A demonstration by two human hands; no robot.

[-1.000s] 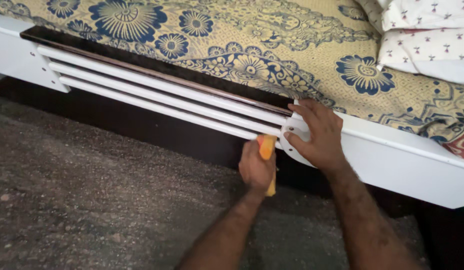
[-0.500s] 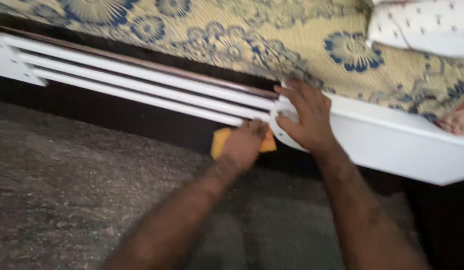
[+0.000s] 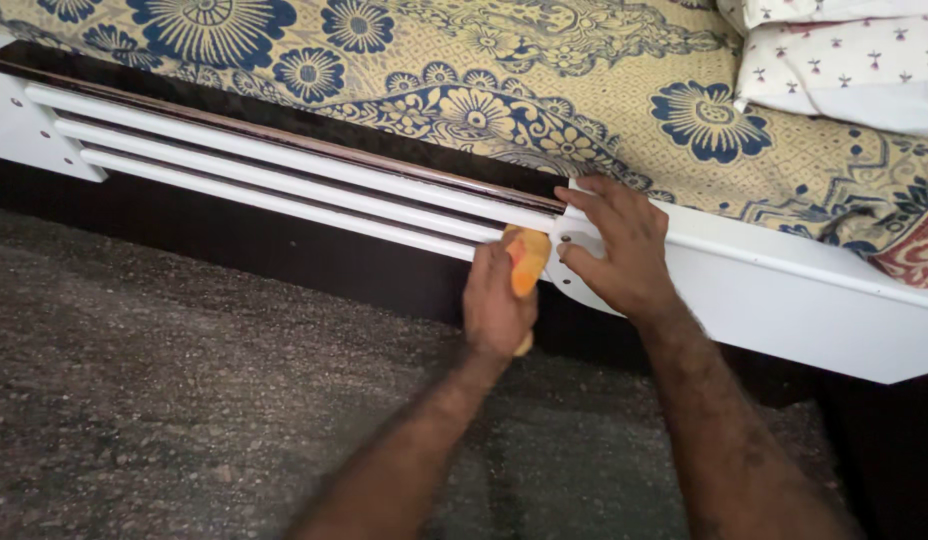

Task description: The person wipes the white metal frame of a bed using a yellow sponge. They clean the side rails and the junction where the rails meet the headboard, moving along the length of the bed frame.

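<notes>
Two hands work at a bed rail. Left hand (image 3: 496, 300): fingers clamped around an orange sponge (image 3: 528, 262), soft-looking, rounded at the top, its lower end poking out below the palm. Sponge sits pressed against the right end of the slats (image 3: 284, 190), just where they meet the bracket (image 3: 574, 265).

Right hand (image 3: 616, 250): fingers spread apart, laid flat on the bracket, a smooth white rounded plate with small dark screw holes. It grips nothing; thumb lies low, fingertips reach the upper edge by the bedsheet (image 3: 504, 90).

Slats: three long white bars, glossy, running parallel and slanting up to the left, with a dark brown strip above them. Frame panel (image 3: 804, 310) to the right is flat, white, hard-edged.

Bedsheet is woven cloth, yellow with blue flower prints. Pillow (image 3: 844, 60) at the top right, white with small dark motifs. Floor (image 3: 184, 400) is grey, speckled, rough-grained.
</notes>
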